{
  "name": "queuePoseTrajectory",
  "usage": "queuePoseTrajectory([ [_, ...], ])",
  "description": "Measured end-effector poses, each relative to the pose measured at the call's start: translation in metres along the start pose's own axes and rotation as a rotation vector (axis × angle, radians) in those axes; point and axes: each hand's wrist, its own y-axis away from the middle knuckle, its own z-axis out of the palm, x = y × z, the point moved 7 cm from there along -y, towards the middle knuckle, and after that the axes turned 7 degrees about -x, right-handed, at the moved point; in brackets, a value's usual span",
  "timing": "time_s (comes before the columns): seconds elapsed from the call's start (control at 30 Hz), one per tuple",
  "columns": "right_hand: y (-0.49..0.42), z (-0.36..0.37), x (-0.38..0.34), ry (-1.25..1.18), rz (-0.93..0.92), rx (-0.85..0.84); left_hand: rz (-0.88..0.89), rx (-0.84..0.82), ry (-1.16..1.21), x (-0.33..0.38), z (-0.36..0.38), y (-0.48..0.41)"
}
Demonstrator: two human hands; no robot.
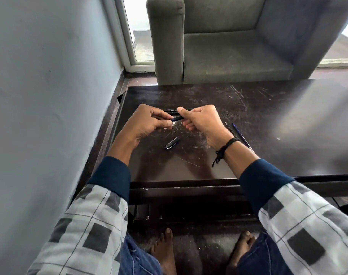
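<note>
Over the dark scratched table (268,116), both hands meet on a short dark blue pen body (178,117). My left hand (149,121) pinches its left end with thumb and fingers. My right hand (201,120) grips its right end, thumb on top. A dark pen cap (171,143) lies on the table below the hands. Behind the hands a black pen (172,110) with white lettering lies flat, partly hidden. Two thin pen refills (239,134) lie to the right of my right wrist.
A grey armchair (218,46) stands just beyond the table's far edge. A grey wall (46,96) runs close along the left side. My bare feet (165,249) rest on the floor under the table's front edge.
</note>
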Motion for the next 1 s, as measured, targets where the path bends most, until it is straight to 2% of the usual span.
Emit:
queuePoseTrajectory([
  [0.63,0.0003,0.0023,-0.0040,-0.021,-0.032,-0.097,0.039,0.004,-0.025,0.0028,-0.0025,0.0006],
  [1.0,0.0009,0.0013,-0.0058,0.024,-0.033,-0.067,0.083,0.004,-0.047,0.0056,-0.0035,-0.0008],
])
